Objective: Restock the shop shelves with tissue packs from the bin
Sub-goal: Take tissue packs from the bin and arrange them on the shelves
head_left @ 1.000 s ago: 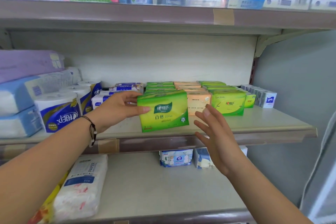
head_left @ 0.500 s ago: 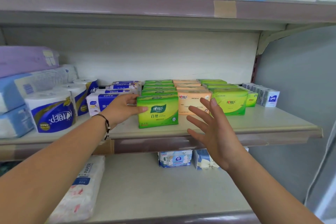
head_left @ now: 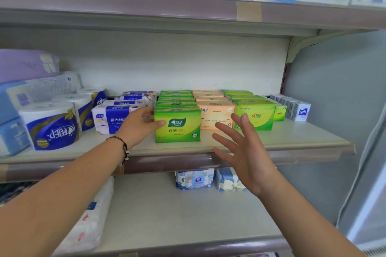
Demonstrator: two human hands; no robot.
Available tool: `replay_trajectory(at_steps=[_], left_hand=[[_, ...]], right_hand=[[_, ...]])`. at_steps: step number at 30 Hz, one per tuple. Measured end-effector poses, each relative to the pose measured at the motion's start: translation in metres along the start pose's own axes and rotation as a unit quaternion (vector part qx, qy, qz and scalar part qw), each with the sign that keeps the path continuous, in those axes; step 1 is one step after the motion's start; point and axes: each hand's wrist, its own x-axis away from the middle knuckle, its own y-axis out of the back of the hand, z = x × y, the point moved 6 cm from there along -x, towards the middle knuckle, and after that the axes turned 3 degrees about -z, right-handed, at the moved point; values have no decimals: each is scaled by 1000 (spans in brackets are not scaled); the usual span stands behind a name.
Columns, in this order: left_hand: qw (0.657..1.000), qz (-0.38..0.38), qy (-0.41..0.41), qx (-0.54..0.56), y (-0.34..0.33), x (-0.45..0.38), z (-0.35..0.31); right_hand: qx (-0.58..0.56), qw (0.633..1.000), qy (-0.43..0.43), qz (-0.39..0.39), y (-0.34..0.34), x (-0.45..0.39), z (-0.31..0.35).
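Note:
A green tissue pack (head_left: 178, 124) stands upright on the middle shelf (head_left: 292, 142), at the front of a row of green packs (head_left: 176, 98). My left hand (head_left: 139, 126) holds its left end, thumb on the front face and fingers behind. My right hand (head_left: 240, 150) hovers open with spread fingers in front of the shelf edge, right of the pack, touching nothing. Orange packs (head_left: 215, 115) and lighter green packs (head_left: 253, 115) fill the rows to the right. The bin is out of view.
Blue-and-white tissue packs (head_left: 110, 119) and toilet rolls (head_left: 49, 126) stand left of the green row, small white packs (head_left: 296, 108) at the far right. The lower shelf (head_left: 177, 215) holds blue packs and a white paper pack (head_left: 87, 225). Bottles and boxes line the top shelf.
My left hand has carried the green pack back onto the shelf and set it down in front of the green row. My right hand stayed open, drifting slightly toward the shelf.

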Motion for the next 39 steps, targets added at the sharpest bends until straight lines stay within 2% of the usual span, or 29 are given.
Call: replay_trajectory(at_steps=[3, 6, 12, 21, 29, 33, 39], left_hand=[[998, -20, 6, -53, 11, 16, -4], [992, -13, -35, -122, 18, 50, -18], [997, 17, -26, -65, 17, 145, -26], [985, 164, 53, -26, -20, 285, 8], [968, 238, 83, -14, -66, 372, 55], [955, 278, 98, -24, -97, 409, 79], [921, 338, 191, -42, -149, 447, 132]], right_hand=[[10, 1000, -9, -5, 8, 13, 1], [18, 1000, -16, -16, 19, 35, 4], [39, 998, -34, -27, 42, 103, 2], [91, 992, -82, -42, 81, 231, -36], [136, 978, -131, -93, 119, 323, -88], [138, 964, -189, -128, 146, 356, -124], [184, 927, -284, -162, 183, 379, -180]])
